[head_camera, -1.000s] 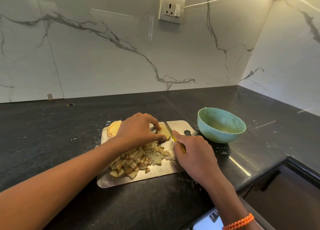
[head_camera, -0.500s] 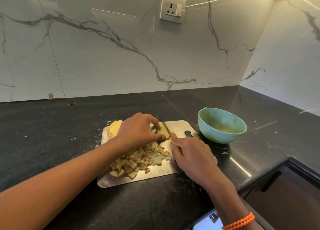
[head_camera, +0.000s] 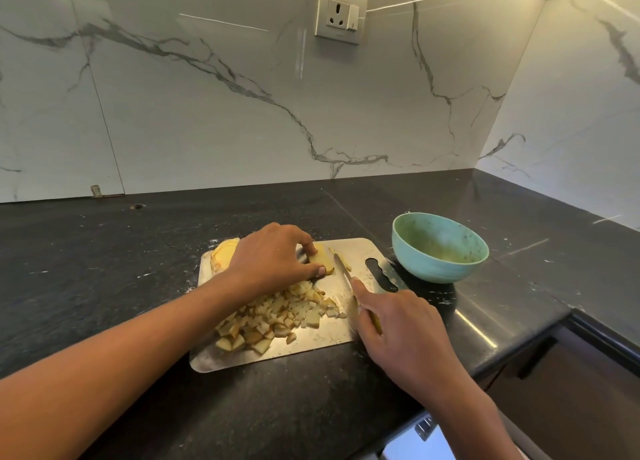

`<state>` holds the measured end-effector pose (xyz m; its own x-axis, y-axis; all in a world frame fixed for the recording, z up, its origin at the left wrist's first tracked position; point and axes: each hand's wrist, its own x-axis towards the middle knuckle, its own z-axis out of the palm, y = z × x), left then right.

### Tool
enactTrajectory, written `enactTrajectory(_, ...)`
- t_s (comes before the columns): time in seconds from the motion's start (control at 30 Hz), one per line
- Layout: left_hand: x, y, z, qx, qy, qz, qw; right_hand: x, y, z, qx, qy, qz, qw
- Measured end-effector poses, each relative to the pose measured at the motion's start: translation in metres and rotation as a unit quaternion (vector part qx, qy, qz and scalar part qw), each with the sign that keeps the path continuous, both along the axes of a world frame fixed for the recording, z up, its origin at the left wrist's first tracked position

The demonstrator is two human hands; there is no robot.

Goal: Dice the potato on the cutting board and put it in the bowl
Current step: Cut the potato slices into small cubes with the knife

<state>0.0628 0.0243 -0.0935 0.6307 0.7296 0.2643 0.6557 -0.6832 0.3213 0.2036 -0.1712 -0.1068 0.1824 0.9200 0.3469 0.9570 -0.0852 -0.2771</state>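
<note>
Left hand fingers curl over a firm, wet-slick potato slab, pinning its top; right hand fingers wrap the knife just beside. Diced pile lies nearer on the cutting board; bowl beyond.

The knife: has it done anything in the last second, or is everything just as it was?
The knife, gripped by the right hand, went down through the potato piece and came away to the right, leaving a thin strip cut off beside the blade. The left hand still holds the piece. The diced pile, cutting board and bowl stayed put.
</note>
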Motion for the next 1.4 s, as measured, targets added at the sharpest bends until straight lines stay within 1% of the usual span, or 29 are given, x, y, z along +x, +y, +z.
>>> enactTrajectory(0.17, 0.001, 0.001, -0.002, -0.005, -0.006, 0.001, 1.0, 0.0, 0.003, -0.002, 0.024, 0.029, -0.005, 0.999)
enactTrajectory(0.47, 0.0, 0.005, -0.002, -0.012, -0.009, -0.002, 1.0, -0.004, 0.038, 0.003, 0.041, 0.04, -0.005, 0.998)
enactTrajectory(0.7, 0.0, 0.005, -0.002, -0.004, -0.007, -0.005, 1.0, -0.009, 0.042, 0.007, 0.022, 0.017, -0.011, 1.0)
enactTrajectory(0.87, 0.0, 0.003, 0.0, 0.004, -0.002, -0.005, 1.0, -0.007, 0.041, 0.004, -0.004, -0.003, 0.007, 1.0)
enactTrajectory(1.0, -0.001, -0.001, 0.0, 0.048, 0.022, -0.003, 0.999, -0.007, 0.038, 0.006, -0.026, -0.02, 0.015, 0.999)
enactTrajectory(1.23, 0.0, -0.001, 0.002, 0.02, 0.018, -0.012, 1.0, -0.008, 0.018, 0.004, -0.03, -0.007, 0.015, 0.999)
enactTrajectory(1.4, -0.001, -0.002, 0.003, 0.02, 0.021, -0.016, 0.999, -0.006, 0.011, 0.001, -0.023, -0.006, 0.012, 1.0)
